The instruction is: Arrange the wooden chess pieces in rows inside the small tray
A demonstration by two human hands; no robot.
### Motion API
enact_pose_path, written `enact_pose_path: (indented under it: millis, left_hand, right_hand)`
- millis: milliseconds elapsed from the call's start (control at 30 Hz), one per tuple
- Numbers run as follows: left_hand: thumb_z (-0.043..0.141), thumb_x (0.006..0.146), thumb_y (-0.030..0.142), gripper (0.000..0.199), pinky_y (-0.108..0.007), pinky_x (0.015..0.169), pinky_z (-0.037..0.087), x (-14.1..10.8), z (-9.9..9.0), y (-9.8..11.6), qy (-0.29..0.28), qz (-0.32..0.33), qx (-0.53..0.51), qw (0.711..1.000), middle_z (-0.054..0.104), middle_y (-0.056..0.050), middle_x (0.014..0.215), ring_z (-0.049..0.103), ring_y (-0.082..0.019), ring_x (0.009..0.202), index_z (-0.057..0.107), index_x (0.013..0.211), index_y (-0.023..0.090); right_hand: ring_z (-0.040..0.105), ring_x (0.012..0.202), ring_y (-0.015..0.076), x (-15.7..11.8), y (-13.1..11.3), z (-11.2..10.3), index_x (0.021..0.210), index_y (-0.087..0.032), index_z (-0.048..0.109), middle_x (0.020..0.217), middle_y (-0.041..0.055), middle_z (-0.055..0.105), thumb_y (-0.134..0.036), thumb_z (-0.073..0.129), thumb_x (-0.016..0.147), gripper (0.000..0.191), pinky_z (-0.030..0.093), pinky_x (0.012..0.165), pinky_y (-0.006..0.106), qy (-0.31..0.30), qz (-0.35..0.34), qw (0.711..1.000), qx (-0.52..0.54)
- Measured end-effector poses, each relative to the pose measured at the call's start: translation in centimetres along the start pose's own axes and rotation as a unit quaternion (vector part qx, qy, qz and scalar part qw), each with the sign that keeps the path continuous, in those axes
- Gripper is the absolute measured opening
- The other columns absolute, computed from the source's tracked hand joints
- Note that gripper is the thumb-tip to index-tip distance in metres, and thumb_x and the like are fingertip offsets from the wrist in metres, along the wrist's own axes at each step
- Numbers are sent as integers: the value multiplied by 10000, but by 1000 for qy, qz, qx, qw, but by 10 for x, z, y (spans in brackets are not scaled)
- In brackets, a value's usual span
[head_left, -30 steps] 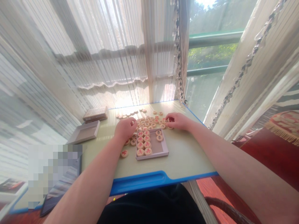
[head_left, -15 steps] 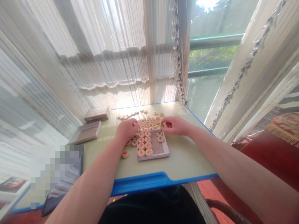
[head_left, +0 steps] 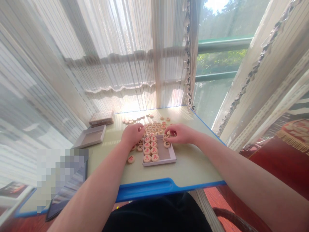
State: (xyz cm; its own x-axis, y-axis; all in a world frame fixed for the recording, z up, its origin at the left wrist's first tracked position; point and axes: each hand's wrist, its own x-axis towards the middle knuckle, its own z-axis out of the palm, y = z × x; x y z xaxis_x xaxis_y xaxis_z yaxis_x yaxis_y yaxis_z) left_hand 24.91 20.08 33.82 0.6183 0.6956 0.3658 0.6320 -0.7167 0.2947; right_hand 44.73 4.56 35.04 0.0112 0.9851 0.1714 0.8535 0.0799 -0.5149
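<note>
So, box [head_left: 165, 156] with red-marked discs [head_left: 154, 151] left; black-marked discs [head_left: 166, 144] right.

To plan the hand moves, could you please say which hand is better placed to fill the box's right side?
Probably the right hand: it holds a black-marked piece at the far right corner of the box, while the left hand is off the left side.

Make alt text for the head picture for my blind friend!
A bare right hand holds a round, cream, black-marked disc over a shallow, pale, rectangular box holding cream, red-marked discs; the bare left hand is beside loose cream discs.
</note>
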Motion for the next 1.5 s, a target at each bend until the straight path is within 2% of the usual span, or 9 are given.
enact_pose_path:
  millis: [300,533,733,1067,1167,1300,1400,1500]
  left_hand:
    - [444,805,359,286,-275,601,406,0,-1,0,-11,3,-5,1000,667,-22,661,584,-181,630,687,845,214]
    - [453,805,363,281,-277,597,403,1,0,0,-11,7,-1,1000,671,-22,671,588,-184,641,690,849,219]
    - [453,806,367,279,-276,582,387,0,-1,1,-13,7,-5,1000,663,-15,652,579,-180,621,686,854,221]
    - [451,808,369,283,-276,573,380,1,0,-1,-17,13,-5,1000,659,-12,646,580,-179,623,687,861,221]
    - [452,811,369,286,-273,579,389,1,1,-3,-17,9,-4,1000,665,-13,659,586,-180,634,687,873,219]
    - [453,813,365,295,-270,602,406,1,1,-3,-23,2,0,1000,680,-20,689,599,-181,660,687,904,211]
    - [451,812,367,295,-267,604,402,1,1,-4,-22,5,0,1000,678,-20,686,596,-179,662,685,899,210]
    - [450,807,364,285,-265,585,385,1,1,-4,-25,5,-4,1000,667,-14,663,585,-174,639,681,878,213]
  right_hand:
    - [459,570,103,1,1,1,892,-191,685,600,-28,536,-314,623,706,232,316,562,234,-2,-10,1000,0]
    - [438,558,96,0,-2,0,862,-186,684,585,-33,505,-287,613,705,199,323,563,232,4,-23,1000,2]
    - [445,556,93,0,-3,1,869,-177,699,586,-34,498,-183,590,686,213,338,572,231,0,-36,999,13]
    - [434,554,93,1,-3,4,863,-174,693,580,-39,485,-174,578,666,227,345,572,229,10,-42,999,32]
    - [413,528,87,3,1,4,856,-171,664,550,-56,461,-153,547,666,224,338,568,225,47,-34,998,39]
    - [441,542,108,9,14,3,839,-173,647,554,-41,483,-150,500,691,211,349,578,240,153,15,988,-11]
    - [530,740,168,16,31,4,916,-166,658,770,38,598,-211,534,720,237,406,712,281,207,53,974,-78]
    - [506,1034,252,22,49,5,1007,-188,674,1049,100,617,-337,563,760,309,370,920,360,229,112,959,-124]
